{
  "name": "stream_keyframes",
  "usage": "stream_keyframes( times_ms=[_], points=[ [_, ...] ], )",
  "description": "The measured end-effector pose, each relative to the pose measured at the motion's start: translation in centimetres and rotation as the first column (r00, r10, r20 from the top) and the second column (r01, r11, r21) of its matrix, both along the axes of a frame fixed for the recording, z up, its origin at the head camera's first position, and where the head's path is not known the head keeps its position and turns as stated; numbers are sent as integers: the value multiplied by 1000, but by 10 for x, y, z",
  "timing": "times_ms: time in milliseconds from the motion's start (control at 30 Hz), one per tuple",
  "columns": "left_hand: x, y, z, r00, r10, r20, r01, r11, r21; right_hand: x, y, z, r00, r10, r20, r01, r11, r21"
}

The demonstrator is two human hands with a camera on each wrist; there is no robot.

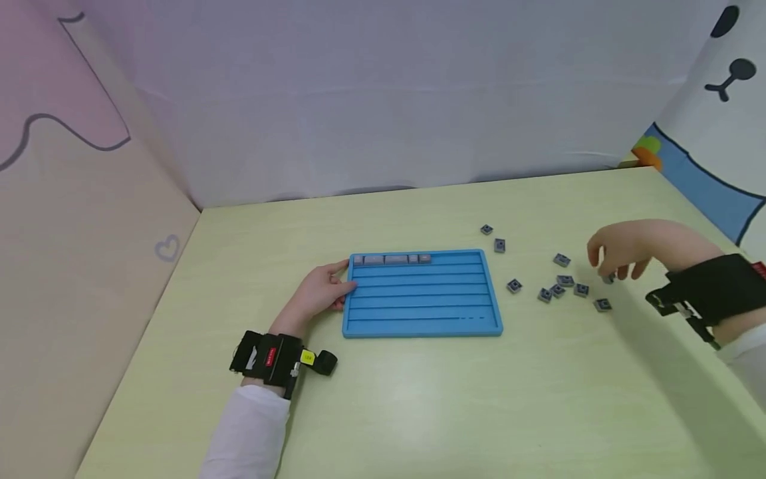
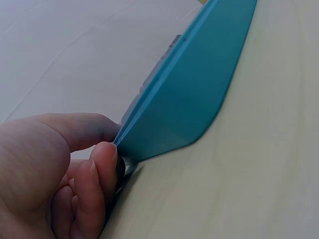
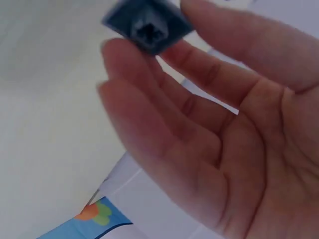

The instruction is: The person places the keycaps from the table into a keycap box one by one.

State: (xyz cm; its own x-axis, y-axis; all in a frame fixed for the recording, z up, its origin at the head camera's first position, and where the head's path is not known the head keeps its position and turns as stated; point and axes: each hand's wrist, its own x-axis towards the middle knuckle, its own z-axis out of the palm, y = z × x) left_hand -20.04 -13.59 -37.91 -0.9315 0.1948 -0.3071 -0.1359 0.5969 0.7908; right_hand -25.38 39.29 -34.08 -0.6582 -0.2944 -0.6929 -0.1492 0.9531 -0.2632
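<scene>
A blue ridged tray [image 1: 419,296] lies on the table, a short row of grey keycaps [image 1: 395,259] standing along its top ledge. My left hand [image 1: 317,291] grips the tray's left edge; in the left wrist view the thumb is above and curled fingers [image 2: 89,194] are below the rim. Off to the right, my right hand [image 1: 625,246] pinches a dark grey keycap [image 3: 149,27] just above the table. The right wrist view shows its underside with a cross-shaped stem socket. Several loose keycaps [image 1: 565,281] lie between the tray and my right hand, undersides up.
The pale wooden table [image 1: 431,406] has a whitish cloth wall [image 1: 407,100] behind it and a patterned side panel [image 1: 718,166] on the right. Two loose keycaps [image 1: 499,245] lie just beyond the tray's upper right corner.
</scene>
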Motion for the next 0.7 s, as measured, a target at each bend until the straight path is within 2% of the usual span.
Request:
stream_keyframes(
  times_ms=[33,100,167,233,300,367,500,700],
  points=[
    [0,0,0,1000,1,0,-1,1000,1,12,-25,27,999,25,-44,-27,999,-37],
    [0,0,1,1000,2,-2,-2,1000,1,30,-63,62,983,59,-172,-72,995,-75],
    [0,-1,1,1000,8,-4,-8,1000,1,34,-84,72,955,48,-292,-84,990,-112],
    [1,-1,1,1000,12,-4,-12,1000,3,33,-97,70,922,4,-386,-71,985,-157],
    [1,-2,1,1000,11,0,-11,1000,3,33,-110,65,897,-79,-436,-29,971,-236],
    [1,-2,1,1000,11,5,-11,1000,7,34,-121,62,875,-133,-465,-21,950,-313],
    [2,-2,1,1000,15,2,-15,1000,3,39,-141,59,853,-200,-482,-37,898,-438],
    [2,-1,1,1000,19,6,-19,1000,10,42,-157,52,824,-268,-500,-54,840,-540]
  ],
)
